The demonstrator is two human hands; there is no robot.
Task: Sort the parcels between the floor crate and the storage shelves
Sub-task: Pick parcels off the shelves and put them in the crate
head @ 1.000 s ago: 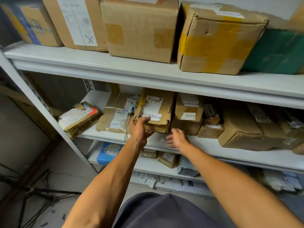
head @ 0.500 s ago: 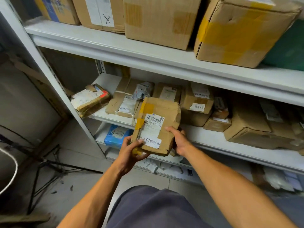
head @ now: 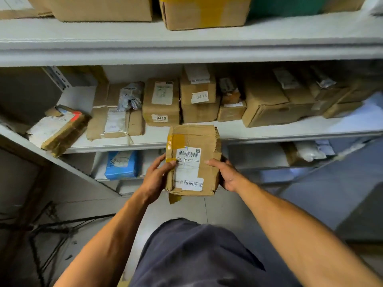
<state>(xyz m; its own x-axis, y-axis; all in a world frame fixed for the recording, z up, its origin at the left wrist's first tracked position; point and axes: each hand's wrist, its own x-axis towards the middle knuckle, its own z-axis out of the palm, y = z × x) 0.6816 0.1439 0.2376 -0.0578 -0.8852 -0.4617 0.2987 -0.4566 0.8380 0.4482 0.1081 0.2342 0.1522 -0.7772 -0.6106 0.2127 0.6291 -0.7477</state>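
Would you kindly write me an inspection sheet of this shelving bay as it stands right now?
Surface: middle shelf, white, parcels along its back.
Job's things: held parcel, crumpled, barcode label up; box marked 0410 on the shelf; floor crate not in view.
Clutter: blue packet on the lower shelf.
Grippers: left hand and right hand grip the parcel's sides.
Cables: dark cables on the floor, left.
Surroundings: large cartons on the top shelf.

Crumpled parcel held before the shelves

The brown cardboard parcel point(head: 193, 160), label side up, carries yellow tape and a barcode label; both hands hold it in front of the middle shelf point(head: 269, 129), where other parcels sit.
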